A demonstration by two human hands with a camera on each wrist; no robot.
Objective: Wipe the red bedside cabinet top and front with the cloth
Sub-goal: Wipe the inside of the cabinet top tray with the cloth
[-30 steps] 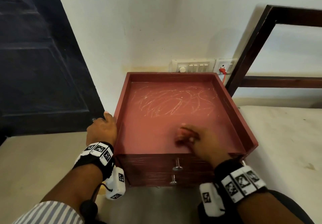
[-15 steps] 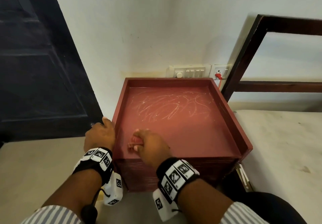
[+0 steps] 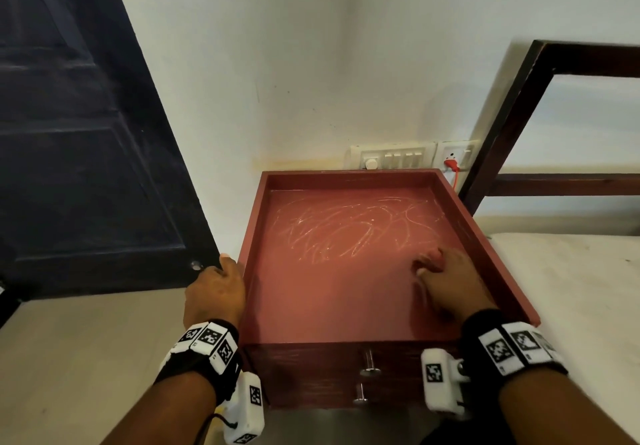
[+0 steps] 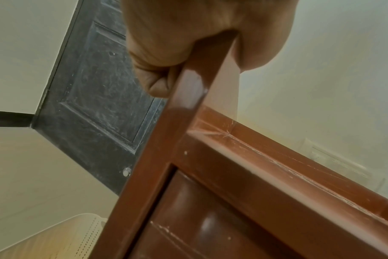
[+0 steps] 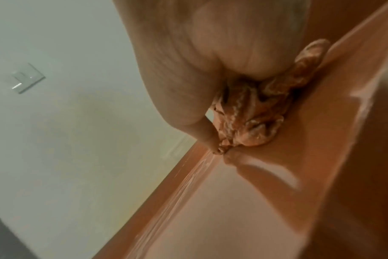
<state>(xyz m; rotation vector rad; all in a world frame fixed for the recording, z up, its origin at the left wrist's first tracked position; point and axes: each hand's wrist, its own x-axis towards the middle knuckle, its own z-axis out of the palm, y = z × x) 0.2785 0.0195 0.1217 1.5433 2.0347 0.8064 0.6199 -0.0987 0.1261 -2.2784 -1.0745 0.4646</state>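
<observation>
Clearly soft, light stuff: the cloth (image 5: 250,112) sat bunched under the right hand (image 3: 450,288), fingers curled round it w/ tips pressed down on the cabinet top (image 3: 332,292), near its right rim. Best held wadded in the palm. Left hand (image 3: 214,292) gripped the left rim, fingers hooked over; cabinet looked rigid, heavy.

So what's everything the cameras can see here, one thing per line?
cabinet: one, red, against the wall, rimmed top with pale scribbles
drawer knobs: two, metal, cabinet front
cloth: one, reddish, bunched on the cabinet top
door: one, dark, left
switch panel: one, white, wall behind cabinet
plug: one, red, in socket
bed frame: one, dark wood, right
left hand: grips cabinet's left rim
right hand: holds cloth
</observation>
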